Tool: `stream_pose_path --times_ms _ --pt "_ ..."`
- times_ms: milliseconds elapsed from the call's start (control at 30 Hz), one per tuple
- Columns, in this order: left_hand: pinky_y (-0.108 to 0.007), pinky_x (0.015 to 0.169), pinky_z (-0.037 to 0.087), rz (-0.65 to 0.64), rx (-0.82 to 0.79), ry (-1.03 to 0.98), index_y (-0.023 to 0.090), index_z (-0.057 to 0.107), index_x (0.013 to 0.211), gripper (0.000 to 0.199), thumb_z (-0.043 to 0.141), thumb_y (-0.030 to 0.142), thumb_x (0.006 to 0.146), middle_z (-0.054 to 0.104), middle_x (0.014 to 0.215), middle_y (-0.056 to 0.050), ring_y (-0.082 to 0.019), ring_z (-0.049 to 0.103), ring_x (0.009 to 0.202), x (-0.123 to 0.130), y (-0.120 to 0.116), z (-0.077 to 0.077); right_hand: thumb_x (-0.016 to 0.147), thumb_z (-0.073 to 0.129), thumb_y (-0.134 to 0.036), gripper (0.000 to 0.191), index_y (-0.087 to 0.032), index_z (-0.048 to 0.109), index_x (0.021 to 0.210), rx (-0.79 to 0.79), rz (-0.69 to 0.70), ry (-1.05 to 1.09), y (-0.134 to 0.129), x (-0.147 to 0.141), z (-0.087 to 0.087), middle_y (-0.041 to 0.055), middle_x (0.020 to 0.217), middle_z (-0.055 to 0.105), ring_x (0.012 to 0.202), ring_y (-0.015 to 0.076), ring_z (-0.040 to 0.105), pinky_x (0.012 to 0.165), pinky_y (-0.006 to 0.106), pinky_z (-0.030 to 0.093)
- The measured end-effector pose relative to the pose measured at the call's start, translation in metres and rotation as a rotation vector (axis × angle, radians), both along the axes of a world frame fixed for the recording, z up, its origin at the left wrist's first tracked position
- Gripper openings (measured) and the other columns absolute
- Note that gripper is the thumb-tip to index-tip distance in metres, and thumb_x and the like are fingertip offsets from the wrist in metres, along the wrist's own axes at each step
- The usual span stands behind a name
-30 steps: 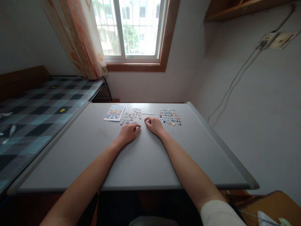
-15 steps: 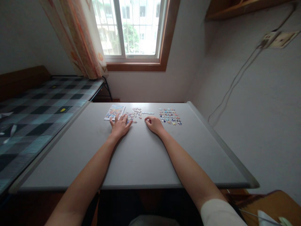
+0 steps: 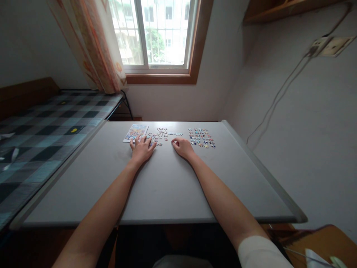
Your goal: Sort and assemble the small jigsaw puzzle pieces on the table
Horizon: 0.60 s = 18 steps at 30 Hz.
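Observation:
With its fingers spread, my left hand [image 3: 141, 149] lies at the near edge of a colourful picture sheet [image 3: 139, 130] and beside a loose group of jigsaw pieces [image 3: 162, 136]. My right hand [image 3: 182, 146] rests on the table between that group and a second one, its fingers curled together; whatever they may hold is hidden. Just beyond it, a short joined strip of puzzle pieces [image 3: 175, 134] runs sideways. On the right, more jigsaw pieces [image 3: 201, 137] lie in rough rows.
The white table [image 3: 170, 186] has raised grey edges. A bed with a checked cover [image 3: 55, 119] stands along the left, and a window [image 3: 156, 37] is behind the table. A cable [image 3: 275, 100] hangs down the right wall; a wooden stool or chair [image 3: 326, 242] shows at lower right.

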<state>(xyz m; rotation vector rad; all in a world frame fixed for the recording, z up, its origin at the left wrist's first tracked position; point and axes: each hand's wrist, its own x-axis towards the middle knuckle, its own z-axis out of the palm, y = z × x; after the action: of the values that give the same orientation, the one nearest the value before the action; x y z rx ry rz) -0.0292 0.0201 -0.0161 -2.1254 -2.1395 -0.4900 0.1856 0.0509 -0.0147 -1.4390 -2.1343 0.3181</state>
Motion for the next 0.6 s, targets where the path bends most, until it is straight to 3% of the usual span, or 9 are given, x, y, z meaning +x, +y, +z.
stream_pose_path --times_ms 600 --pt "-0.053 0.105 0.016 0.008 -0.013 -0.003 0.026 0.05 0.129 0.051 0.037 0.052 0.087 0.049 0.136 -0.009 -0.032 0.03 0.129 0.0015 -0.0017 0.003 0.083 0.05 -0.023 0.022 -0.022 0.069 0.094 -0.003 -0.012 -0.015 -0.0001 -0.0001 -0.0001 0.0027 0.081 0.067 0.076 0.0147 0.059 0.074 0.024 0.041"
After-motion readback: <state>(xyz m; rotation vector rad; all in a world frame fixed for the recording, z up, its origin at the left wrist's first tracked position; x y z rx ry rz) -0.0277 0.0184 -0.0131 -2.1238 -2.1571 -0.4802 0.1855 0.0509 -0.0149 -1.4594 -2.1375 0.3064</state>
